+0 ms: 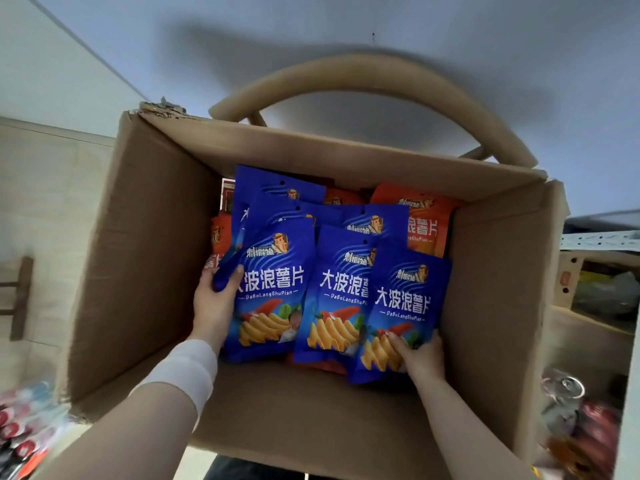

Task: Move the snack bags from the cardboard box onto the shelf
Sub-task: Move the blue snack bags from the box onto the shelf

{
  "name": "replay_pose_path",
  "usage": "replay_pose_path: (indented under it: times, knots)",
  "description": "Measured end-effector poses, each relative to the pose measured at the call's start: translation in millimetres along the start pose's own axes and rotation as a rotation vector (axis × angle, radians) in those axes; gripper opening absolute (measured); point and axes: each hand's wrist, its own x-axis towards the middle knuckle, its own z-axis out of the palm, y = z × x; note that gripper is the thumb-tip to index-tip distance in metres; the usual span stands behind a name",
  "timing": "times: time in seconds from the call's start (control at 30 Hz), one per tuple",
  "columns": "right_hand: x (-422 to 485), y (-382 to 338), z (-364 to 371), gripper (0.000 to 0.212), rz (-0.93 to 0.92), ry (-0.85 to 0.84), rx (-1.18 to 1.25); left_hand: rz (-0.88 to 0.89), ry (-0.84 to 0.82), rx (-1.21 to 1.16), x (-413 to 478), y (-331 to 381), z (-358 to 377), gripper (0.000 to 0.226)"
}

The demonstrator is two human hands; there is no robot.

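Note:
An open cardboard box [149, 265] fills the middle of the view and holds several blue snack bags and some orange ones [427, 223] at the back. My left hand [213, 306] grips the left edge of a blue bag [273, 292], thumb on its front. My right hand [420, 358] grips the lower right corner of another blue bag [401, 306]. A third blue bag [337, 299] lies between them, overlapped by both. Both hands are inside the box.
The box rests on a chair with a curved wooden backrest [363, 81]. Shelving [602, 237] with packaged goods and a can [564, 389] stands at the right. Small red and blue packets [24, 424] lie at the lower left. A pale wall is behind.

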Motion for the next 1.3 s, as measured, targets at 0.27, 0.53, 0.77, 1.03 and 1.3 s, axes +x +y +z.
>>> replay_pose_path:
  times: [0.27, 0.53, 0.77, 1.03, 1.3]
  knots:
    - [-34.7, -24.0, -4.7, 0.112, -0.022, -0.004, 0.206, -0.089, -0.14, -0.13, -6.7, 12.8, -2.1, 0.021]
    - [-61.4, -26.5, -5.5, 0.032, -0.114, -0.201, 0.472, 0.057, -0.2, -0.077, -28.3, 26.0, -12.7, 0.018]
    - [-129.4, -34.8, -31.8, 0.019, -0.273, -0.192, 0.667, 0.308, -0.201, -0.086, -68.9, 72.0, -40.5, 0.02]
    - [-219.0, 14.8, -138.3, 0.02, -0.49, 0.074, 0.798, 0.746, -0.321, -0.019, -196.7, 165.6, 2.0, 0.024]
    - [-266.0, 151.2, -316.9, 0.025, -0.596, 0.477, 0.999, 1.119, -0.592, 0.099, -414.7, 181.3, 145.5, 0.037]
